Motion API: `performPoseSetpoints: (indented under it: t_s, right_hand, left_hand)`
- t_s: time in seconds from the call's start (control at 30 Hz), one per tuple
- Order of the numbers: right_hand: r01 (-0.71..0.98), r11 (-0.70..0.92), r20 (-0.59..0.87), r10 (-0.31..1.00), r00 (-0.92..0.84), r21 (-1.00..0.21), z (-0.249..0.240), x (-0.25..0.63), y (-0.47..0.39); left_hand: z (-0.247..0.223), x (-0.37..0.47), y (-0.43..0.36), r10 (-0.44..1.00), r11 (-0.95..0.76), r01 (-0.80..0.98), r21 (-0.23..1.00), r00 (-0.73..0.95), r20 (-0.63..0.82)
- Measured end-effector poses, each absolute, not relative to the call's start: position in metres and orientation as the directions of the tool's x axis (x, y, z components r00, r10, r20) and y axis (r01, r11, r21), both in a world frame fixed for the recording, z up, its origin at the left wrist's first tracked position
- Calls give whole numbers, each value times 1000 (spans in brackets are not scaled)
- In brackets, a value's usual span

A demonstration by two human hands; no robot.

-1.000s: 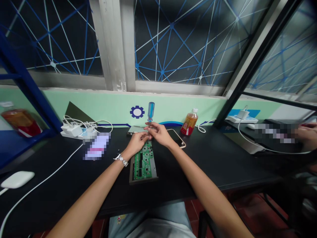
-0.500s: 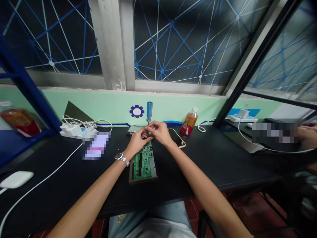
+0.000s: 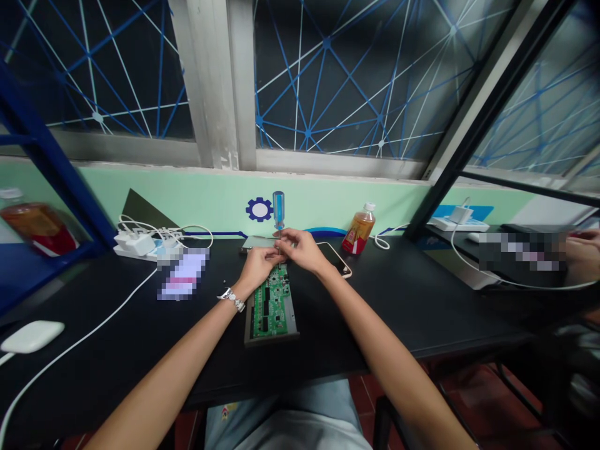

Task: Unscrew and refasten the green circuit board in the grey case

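Observation:
A screwdriver [image 3: 279, 209] with a blue handle stands nearly upright over the far end of a long green circuit board [image 3: 276, 309], which sits in a grey metal tray [image 3: 269, 341]. My right hand [image 3: 300, 250] is closed, fingers pinched around the screwdriver's shaft. Just below, my left hand [image 3: 259, 265] has its fingertips pressed together near the shaft's lower end; whatever is between them is hidden. The screwdriver's tip is also covered by my fingers. A flat metal piece [image 3: 252, 242] lies behind my left hand.
A phone [image 3: 335, 261] lies beyond my right wrist, near a drink bottle [image 3: 360, 228]. To the left are a blurred-out phone [image 3: 184, 275], a power strip [image 3: 140, 247] with cables and a white charger [image 3: 32, 337]. Another person's hand [image 3: 584, 250] shows at far right.
The screwdriver's handle has shifted slightly left and tilted a little. My left wrist has turned, with its fingers drawn closer together near the shaft. The circuit board stays put.

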State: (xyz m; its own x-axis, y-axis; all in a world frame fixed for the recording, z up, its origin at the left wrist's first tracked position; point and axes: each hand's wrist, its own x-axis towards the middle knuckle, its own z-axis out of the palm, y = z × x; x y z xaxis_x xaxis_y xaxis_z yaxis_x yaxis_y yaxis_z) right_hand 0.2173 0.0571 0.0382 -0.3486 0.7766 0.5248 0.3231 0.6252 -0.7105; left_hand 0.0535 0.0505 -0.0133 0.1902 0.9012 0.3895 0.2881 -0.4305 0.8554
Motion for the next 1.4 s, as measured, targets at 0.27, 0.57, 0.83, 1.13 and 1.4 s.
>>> performPoseSetpoints:
  t_s: [0.27, 0.57, 0.83, 1.13, 1.4]
  right_hand:
    - [245, 539, 478, 837, -267, -806, 32, 215, 57]
    - [225, 586, 515, 801, -306, -779, 51, 218, 60]
    - [99, 546, 477, 795, -375, -832, 61, 224, 70]
    - [-56, 455, 447, 832, -327, -889, 57, 212, 76]
    - [-114, 480, 492, 826, -274, -870, 56, 207, 79]
  left_hand:
    - [-10, 53, 50, 866, -450, 199, 870, 337, 371]
    - [-8, 54, 49, 842, -457, 148, 877, 391, 373]
    - [-10, 52, 50, 857, -419, 120, 900, 379, 348]
    - [-14, 52, 49, 837, -471, 133, 872, 381, 393]
    - [-16, 53, 48, 824, -509, 179, 842, 382, 418]
